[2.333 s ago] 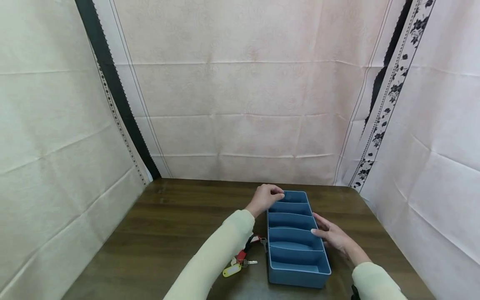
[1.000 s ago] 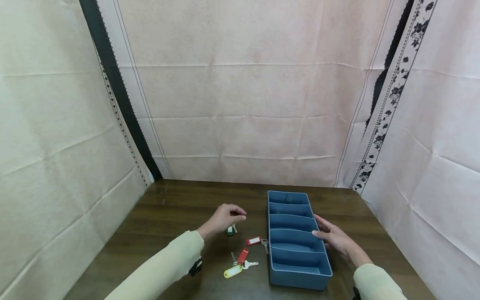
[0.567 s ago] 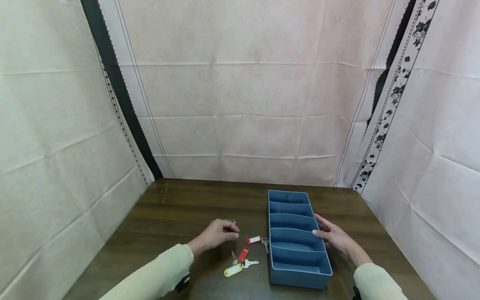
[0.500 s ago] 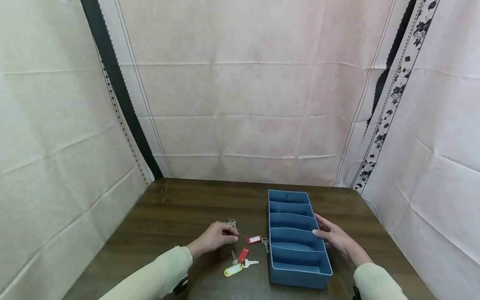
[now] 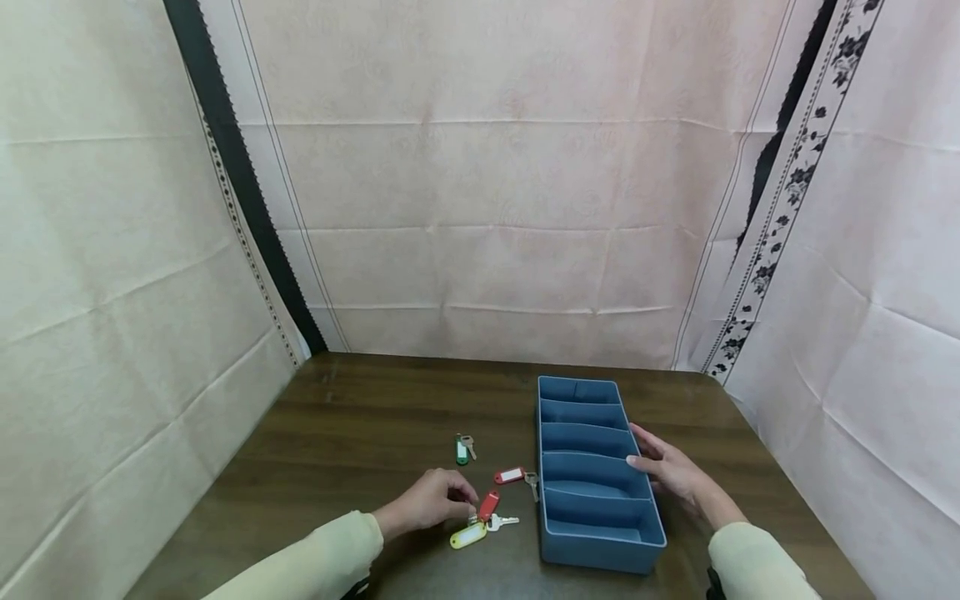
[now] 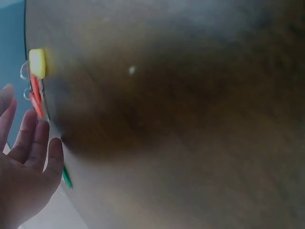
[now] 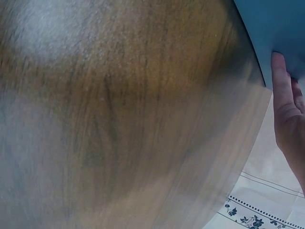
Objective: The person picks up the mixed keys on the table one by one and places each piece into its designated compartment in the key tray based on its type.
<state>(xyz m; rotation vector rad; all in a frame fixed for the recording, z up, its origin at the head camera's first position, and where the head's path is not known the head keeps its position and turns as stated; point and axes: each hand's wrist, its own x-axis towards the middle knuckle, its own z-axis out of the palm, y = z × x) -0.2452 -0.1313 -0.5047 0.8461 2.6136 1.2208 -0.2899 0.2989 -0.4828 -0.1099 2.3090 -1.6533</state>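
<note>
My left hand (image 5: 431, 504) hovers beside a small group of tagged keys, with loosely bent fingers and nothing seen held between them. At its fingertips lie a yellow key tag (image 5: 468, 536), a red key tag (image 5: 488, 506) and a silver key (image 5: 501, 522); the fingers partly hide another key. In the left wrist view the fingers (image 6: 37, 143) look apart from the tags. My right hand (image 5: 678, 483) rests against the right side of a blue divided box (image 5: 600, 557), thumb at its rim. Straight fingers (image 7: 282, 78) touch the outer wall in the right wrist view.
A green-tagged key (image 5: 461, 450) lies farther back on the brown wooden table (image 5: 375, 408). Another red tag (image 5: 509, 475) lies close to the box's left side, its key (image 5: 532, 486) at the wall. Pale cloth (image 5: 480, 183) hangs around the table.
My left hand has moved from the box's far end leftward to the green-tagged key, then nearer me to the yellow and red tags. The right hand stays at the box.
</note>
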